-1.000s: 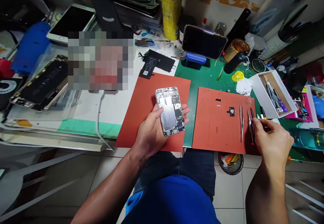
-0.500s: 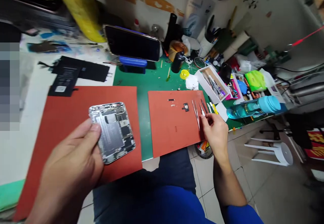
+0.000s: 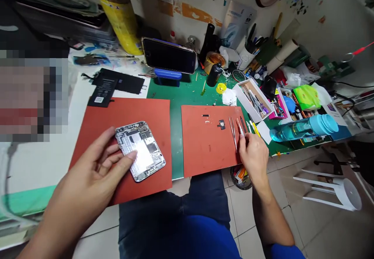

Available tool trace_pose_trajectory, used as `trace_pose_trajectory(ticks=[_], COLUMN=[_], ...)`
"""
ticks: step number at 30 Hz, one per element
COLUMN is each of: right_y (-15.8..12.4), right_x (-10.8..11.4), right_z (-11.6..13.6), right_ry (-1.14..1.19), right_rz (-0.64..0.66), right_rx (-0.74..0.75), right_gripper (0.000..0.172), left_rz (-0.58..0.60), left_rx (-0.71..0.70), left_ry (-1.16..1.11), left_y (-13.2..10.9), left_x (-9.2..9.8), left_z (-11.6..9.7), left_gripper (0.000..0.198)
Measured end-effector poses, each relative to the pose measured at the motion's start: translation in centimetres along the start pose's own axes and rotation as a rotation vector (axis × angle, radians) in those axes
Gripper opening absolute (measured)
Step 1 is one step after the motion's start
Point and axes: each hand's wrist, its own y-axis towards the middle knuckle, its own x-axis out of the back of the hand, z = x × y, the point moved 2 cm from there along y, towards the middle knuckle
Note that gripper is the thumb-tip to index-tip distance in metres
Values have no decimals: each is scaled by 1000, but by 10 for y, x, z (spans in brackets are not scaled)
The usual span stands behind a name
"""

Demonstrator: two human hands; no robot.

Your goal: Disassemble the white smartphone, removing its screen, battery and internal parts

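My left hand [image 3: 96, 169] grips the left edge of an opened phone housing [image 3: 142, 155], thumb over its bare inner face and index finger by its top left corner. The housing is over the left red-brown mat [image 3: 102, 122]; whether it rests on it I cannot tell. My right hand [image 3: 254, 155] is closed on a slim screwdriver [image 3: 240, 128] at the edge of the right mat [image 3: 201, 149]. Tweezers [image 3: 233, 134] lie just left of that hand. A small black-and-silver phone part [image 3: 222, 124] and a dark strip [image 3: 205, 115] are on the right mat.
Black phone batteries [image 3: 102, 91] lie at the back left. A phone [image 3: 169, 58] leans on a blue stand [image 3: 167, 74]. A tool box [image 3: 253, 102] and a blue water bottle [image 3: 304, 127] stand at the right. A white stool [image 3: 346, 194] is on the floor.
My left thumb has moved further over the housing, and its fingers have loosened and spread. The right hand stays at the screwdriver. The whole view has shifted.
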Motion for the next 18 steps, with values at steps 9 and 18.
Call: trace_pose_trajectory(ticks=[9,18], right_y=[-36,-24], right_x=[53,39], right_z=[12,49], right_ry=[751,854], right_rz=[-7,143], right_rx=[-55,122], right_gripper=[31,18], left_rz=[215,62], left_rx=[-633,-739], left_ry=[953,903], left_y=[-19,-21], left_x=[19,-4], left_z=[22,22], left_gripper=[97,89])
